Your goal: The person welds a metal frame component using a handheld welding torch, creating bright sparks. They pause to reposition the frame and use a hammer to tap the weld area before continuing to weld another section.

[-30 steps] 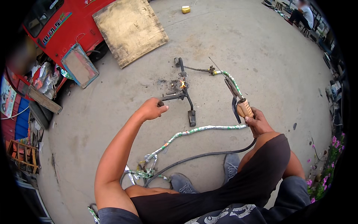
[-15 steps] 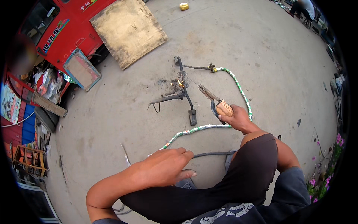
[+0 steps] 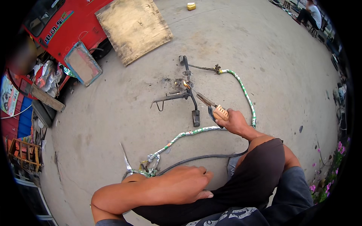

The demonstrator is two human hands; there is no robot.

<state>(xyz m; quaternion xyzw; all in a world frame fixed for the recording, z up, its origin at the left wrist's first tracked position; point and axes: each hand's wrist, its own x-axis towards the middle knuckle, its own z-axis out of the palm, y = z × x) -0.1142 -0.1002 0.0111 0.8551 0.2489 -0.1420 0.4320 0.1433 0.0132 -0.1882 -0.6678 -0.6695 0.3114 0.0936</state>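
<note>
My right hand (image 3: 233, 121) is closed around the tan grip of a welding electrode holder (image 3: 221, 112). A thin electrode in its jaws reaches toward a black metal foot-pedal frame (image 3: 172, 97) lying on the ground. At the frame's joint a small yellow flame (image 3: 186, 84) burns, close to the electrode's end. My left hand (image 3: 190, 184) lies loosely over my thigh with nothing in it, thumb stretched out and fingers slightly bent. A cable wrapped in green and white (image 3: 246, 97) runs around to a clamp (image 3: 217, 69), whose bar extends to the frame's top.
A wooden board (image 3: 134, 30) leans by a red vehicle (image 3: 71, 32) at the far left, beside a blue-edged panel (image 3: 83, 64). A black cable (image 3: 203, 156) lies near my feet. A yellow container (image 3: 191, 6) stands far off; a person (image 3: 310, 17) sits at the far right.
My right hand and the electrode holder have shifted slightly left relative to the frame, bringing the electrode closer to the joint. My left hand has moved a little right and lower in view.
</note>
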